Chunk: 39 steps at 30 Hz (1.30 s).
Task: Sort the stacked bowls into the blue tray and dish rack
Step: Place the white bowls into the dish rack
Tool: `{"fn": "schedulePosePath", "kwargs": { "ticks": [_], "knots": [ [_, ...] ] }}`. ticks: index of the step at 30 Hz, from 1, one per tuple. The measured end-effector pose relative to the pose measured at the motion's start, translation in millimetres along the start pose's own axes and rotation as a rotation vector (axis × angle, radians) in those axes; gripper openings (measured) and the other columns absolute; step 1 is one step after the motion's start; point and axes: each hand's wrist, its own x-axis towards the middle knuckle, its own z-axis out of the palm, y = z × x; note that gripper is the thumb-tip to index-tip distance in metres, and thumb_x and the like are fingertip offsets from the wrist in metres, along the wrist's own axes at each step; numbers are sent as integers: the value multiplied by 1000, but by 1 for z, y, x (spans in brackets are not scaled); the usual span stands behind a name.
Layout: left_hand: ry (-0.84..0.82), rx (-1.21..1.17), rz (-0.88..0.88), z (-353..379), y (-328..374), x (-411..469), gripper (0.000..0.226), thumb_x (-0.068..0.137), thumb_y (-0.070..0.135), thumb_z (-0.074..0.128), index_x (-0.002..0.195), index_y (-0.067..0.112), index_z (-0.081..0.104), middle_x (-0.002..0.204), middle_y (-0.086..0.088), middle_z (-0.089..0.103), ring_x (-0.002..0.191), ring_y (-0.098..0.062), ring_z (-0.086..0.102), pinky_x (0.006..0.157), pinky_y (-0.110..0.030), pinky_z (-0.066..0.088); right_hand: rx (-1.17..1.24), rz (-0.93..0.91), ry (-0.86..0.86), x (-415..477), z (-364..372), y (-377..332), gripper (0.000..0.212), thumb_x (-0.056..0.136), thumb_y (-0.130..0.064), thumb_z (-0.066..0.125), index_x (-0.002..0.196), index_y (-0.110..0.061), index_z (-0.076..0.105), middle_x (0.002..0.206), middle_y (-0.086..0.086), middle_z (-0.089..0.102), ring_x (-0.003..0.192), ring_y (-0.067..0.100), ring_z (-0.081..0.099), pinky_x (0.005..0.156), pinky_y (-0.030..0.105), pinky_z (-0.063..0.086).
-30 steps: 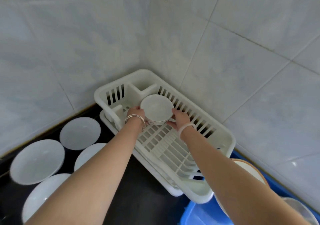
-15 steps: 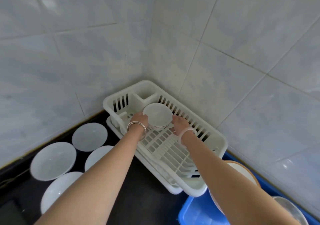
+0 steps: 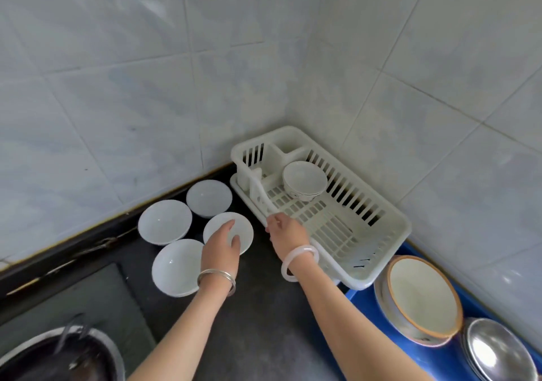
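The left hand (image 3: 221,245) lies spread over the nearest white bowl (image 3: 228,232) on the dark counter (image 3: 264,322), fingers loose, grip not yet closed. The right hand (image 3: 289,235) hangs half-curled and empty at the dish rack (image 3: 390,228) rim. Recommended: pinch the rim and lift straight up, clear of the neighbouring bowls. Bowls are round, mouth up, with no long axis. Farther back, one patterned bowl (image 3: 305,181) sits in the rack, tilted toward the viewer.

White dish rack (image 3: 378,225), blue tray (image 3: 369,310), white bowls (image 3: 165,221), orange-rimmed bowl (image 3: 422,295), black counter (image 3: 264,322).
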Motion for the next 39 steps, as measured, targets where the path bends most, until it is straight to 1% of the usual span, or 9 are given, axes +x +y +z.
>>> {"fn": "schedulePosePath", "kwargs": {
  "ticks": [3, 9, 13, 17, 21, 26, 31, 34, 39],
  "knots": [
    [62, 64, 1, -13, -40, -16, 42, 91, 8, 50, 132, 15, 47, 137, -8, 52, 127, -27, 47, 102, -38, 38, -92, 68, -45, 0, 27, 10, 33, 95, -33, 37, 117, -18, 56, 96, 8, 66, 72, 21, 58, 56, 29, 38],
    [122, 311, -141, -42, -105, -20, 55, 89, 8, 52, 140, 16, 35, 155, -8, 21, 143, -31, 15, 112, -46, 29, -126, 191, -57, 15, 69, 26, 50, 93, -37, 46, 139, -19, 38, 120, 9, 61, 98, 23, 61, 70, 29, 44],
    [150, 103, -237, -52, -121, -20, 65, 87, 11, 57, 144, 20, 27, 155, -10, 22, 142, -28, 24, 110, -44, 30, 99, 294, -68, 26, 87, 29, 40, 91, -30, 49, 129, -18, 48, 105, 11, 66, 89, 26, 66, 82, 42, 57],
    [146, -97, -308, -55, -125, -20, 76, 85, 11, 59, 147, 24, 17, 138, -13, 49, 122, -33, 51, 102, -47, 39, 332, 351, -38, 32, 94, 23, 27, 89, -10, 48, 116, -9, 54, 86, 11, 65, 72, 23, 68, 73, 37, 60],
    [112, -252, -337, -58, -129, -20, 69, 86, 8, 59, 145, 21, 26, 136, -10, 53, 118, -27, 56, 104, -43, 40, 422, 359, 11, 29, 89, 21, 22, 87, -7, 51, 108, -7, 57, 74, 10, 64, 65, 24, 69, 74, 39, 60],
    [80, -366, -331, -61, -135, -20, 62, 86, 6, 57, 141, 24, 35, 136, -4, 53, 117, -23, 57, 103, -37, 41, 417, 256, 65, 15, 75, 9, 31, 86, -9, 54, 117, -10, 57, 73, 7, 67, 63, 19, 70, 61, 29, 59],
    [77, -426, -344, -62, -138, -18, 59, 86, 6, 55, 140, 23, 37, 137, -5, 52, 117, -23, 56, 96, -30, 39, 334, 115, -11, -3, 74, -19, 19, 84, -8, 55, 98, -18, 63, 73, 2, 68, 62, 17, 71, 59, 27, 60],
    [102, -461, -346, -62, -143, -18, 48, 91, 11, 51, 137, 20, 42, 137, -5, 52, 118, -23, 54, 101, -32, 39, 276, 109, -57, -10, 85, -30, 15, 83, -9, 58, 91, -19, 65, 72, 1, 68, 61, 15, 70, 57, 26, 60],
    [178, -731, -454, -65, -142, -14, 26, 96, 27, 40, 113, 23, 60, 109, -3, 61, 105, -24, 59, 96, -34, 45, 102, 142, -129, -13, 103, -37, 12, 83, -17, 61, 78, -27, 60, 72, 3, 69, 65, 18, 71, 69, 34, 61]
  ]
}}
